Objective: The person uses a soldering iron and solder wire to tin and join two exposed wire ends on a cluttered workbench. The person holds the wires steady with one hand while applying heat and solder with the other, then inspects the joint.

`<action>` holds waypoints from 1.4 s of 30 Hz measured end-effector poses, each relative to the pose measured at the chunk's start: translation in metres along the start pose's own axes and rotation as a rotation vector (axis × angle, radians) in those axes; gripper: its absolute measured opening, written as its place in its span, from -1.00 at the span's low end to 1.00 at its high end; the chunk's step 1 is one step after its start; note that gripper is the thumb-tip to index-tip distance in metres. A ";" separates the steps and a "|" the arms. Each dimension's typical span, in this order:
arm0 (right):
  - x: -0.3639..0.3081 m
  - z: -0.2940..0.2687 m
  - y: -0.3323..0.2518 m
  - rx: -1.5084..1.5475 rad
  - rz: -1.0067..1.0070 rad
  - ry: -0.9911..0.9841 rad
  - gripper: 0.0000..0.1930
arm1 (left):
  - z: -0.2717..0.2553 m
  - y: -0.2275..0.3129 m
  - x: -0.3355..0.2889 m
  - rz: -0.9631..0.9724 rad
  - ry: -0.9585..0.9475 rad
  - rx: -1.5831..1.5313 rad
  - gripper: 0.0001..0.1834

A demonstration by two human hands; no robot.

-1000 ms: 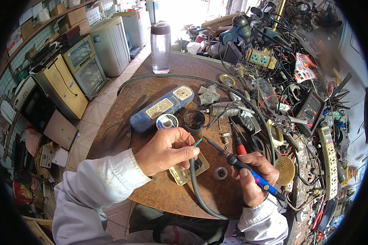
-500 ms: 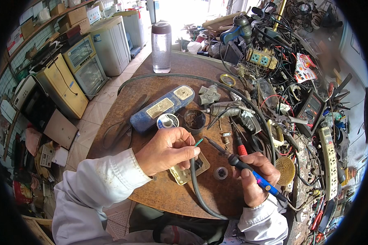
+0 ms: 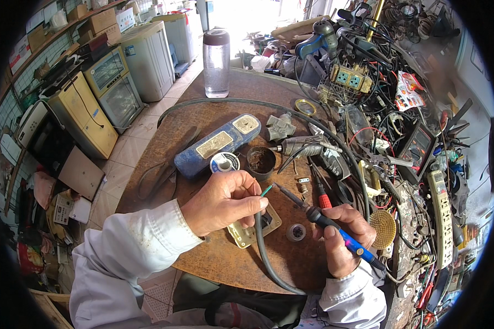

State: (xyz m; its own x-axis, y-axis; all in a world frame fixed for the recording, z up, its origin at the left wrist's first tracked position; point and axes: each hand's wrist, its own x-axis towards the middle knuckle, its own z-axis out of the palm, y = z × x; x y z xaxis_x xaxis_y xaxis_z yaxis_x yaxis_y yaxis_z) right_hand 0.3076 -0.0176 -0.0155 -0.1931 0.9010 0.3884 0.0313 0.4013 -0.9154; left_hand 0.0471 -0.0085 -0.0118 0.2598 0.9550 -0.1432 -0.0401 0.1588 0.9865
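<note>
My left hand (image 3: 228, 203) pinches a thin green wire (image 3: 266, 191) between thumb and fingers. The grip of a blue soldering iron (image 3: 343, 237) lies in my closed right hand (image 3: 350, 241). Its tip points left and sits at the end of the green wire; whether they touch, I cannot tell. Below my left fingers a thick grey cable (image 3: 264, 257) curves down toward the table's near edge. A beige plastic housing (image 3: 244, 236) lies partly hidden under that hand. Just beyond are a solder spool (image 3: 225, 163) and a dark round pot (image 3: 260, 163) with brown residue.
A blue case (image 3: 217, 145) and a clear water bottle (image 3: 217, 66) stand farther back on the wooden table (image 3: 175, 241). A small round container (image 3: 296, 232) is between my hands. Rightward are a red-handled screwdriver (image 3: 323, 196), a multimeter (image 3: 419, 145), a power strip (image 3: 440, 219) and tangled cables.
</note>
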 end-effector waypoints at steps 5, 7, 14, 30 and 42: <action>0.000 -0.001 0.000 -0.004 -0.003 -0.007 -0.78 | 0.000 0.001 -0.001 0.000 -0.002 -0.006 -0.81; 0.000 -0.001 0.001 -0.002 0.001 -0.001 -0.77 | 0.000 0.001 0.000 -0.005 -0.003 -0.004 -0.81; 0.000 -0.001 0.001 0.002 0.020 0.006 -0.75 | 0.001 0.000 0.000 0.037 0.009 -0.019 -0.77; -0.001 -0.003 0.006 0.029 -0.006 0.003 -0.75 | 0.001 0.001 -0.001 0.003 0.005 -0.013 -0.82; -0.001 0.002 0.001 0.052 0.039 0.010 -0.77 | 0.000 0.001 -0.001 0.002 0.002 -0.013 -0.81</action>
State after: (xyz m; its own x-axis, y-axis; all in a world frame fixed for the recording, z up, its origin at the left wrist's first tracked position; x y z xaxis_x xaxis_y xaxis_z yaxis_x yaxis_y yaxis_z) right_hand 0.3062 -0.0183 -0.0164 -0.1828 0.9176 0.3528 -0.0127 0.3567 -0.9342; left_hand 0.0469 -0.0096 -0.0101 0.2581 0.9557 -0.1416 -0.0531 0.1603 0.9856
